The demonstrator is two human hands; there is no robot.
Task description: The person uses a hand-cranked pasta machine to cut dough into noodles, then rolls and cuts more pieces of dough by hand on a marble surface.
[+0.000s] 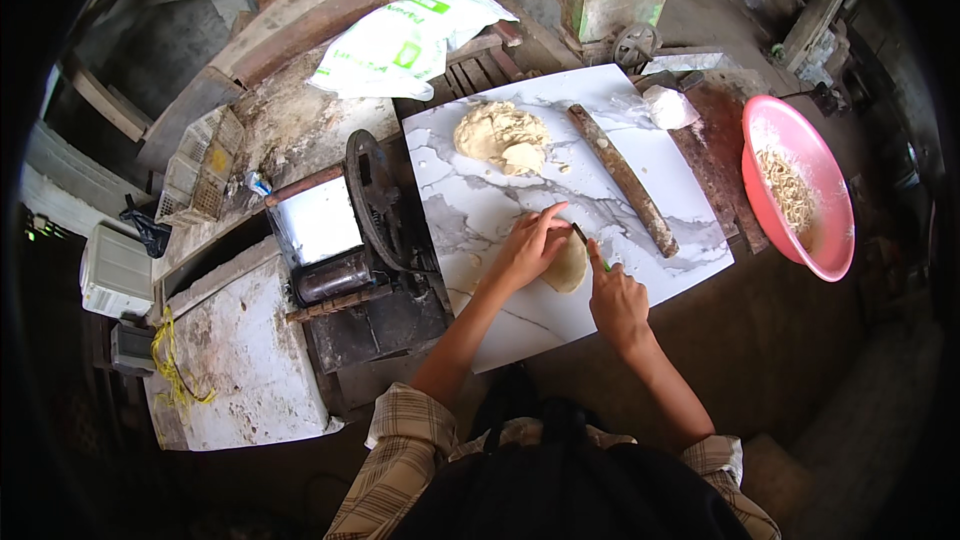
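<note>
On the marble-patterned board [480, 210], a flattened oval piece of dough [568, 272] lies between my hands. My right hand [618, 302] grips a knife [599, 253] with a green handle, its dark blade over the dough's far edge. My left hand [537, 248] rests at the dough's left side, fingers stretched and somewhat apart, holding nothing. Farther back sits a big lump of dough [490, 130] with a smaller cut chunk against its front and crumbs nearby. A wooden rolling pin [625, 180] lies slantwise to the right.
A hand-cranked roller machine [335, 275] with a large wheel stands left of the board. At right is a pink basin [835, 210] holding noodle-like strips. A clear bag of white powder [670, 108] lies at the board's back corner; a white-green sack [410, 40] lies behind.
</note>
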